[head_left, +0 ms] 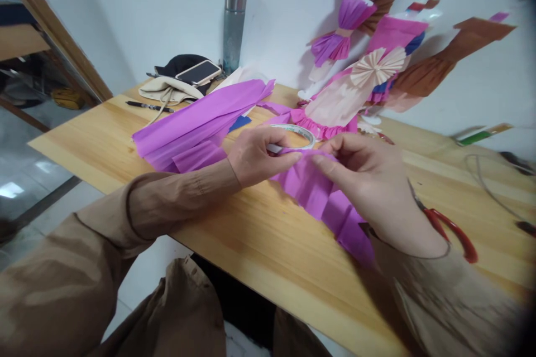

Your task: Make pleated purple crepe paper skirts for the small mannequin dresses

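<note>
A strip of purple crepe paper (322, 192) is pinched along its upper edge by both my hands and hangs in folds over the table. My left hand (266, 156) has thumb and fingers closed on the edge's left end. Close to it, my right hand (368, 178) pinches the same edge between thumb and fingertips. A roll of tape (307, 136) shows just behind my fingers; whether the left hand also grips it, I cannot tell. More purple crepe paper (201, 117) lies in a folded stack to the left.
Paper dress figures (335, 95) lean against the wall at the back right. Red-handled scissors (454, 231) lie beside my right wrist. A steel flask (234, 28), a phone (199, 72), a cloth pouch (170, 90) and a pen (148, 106) occupy the far left of the wooden table (251, 245).
</note>
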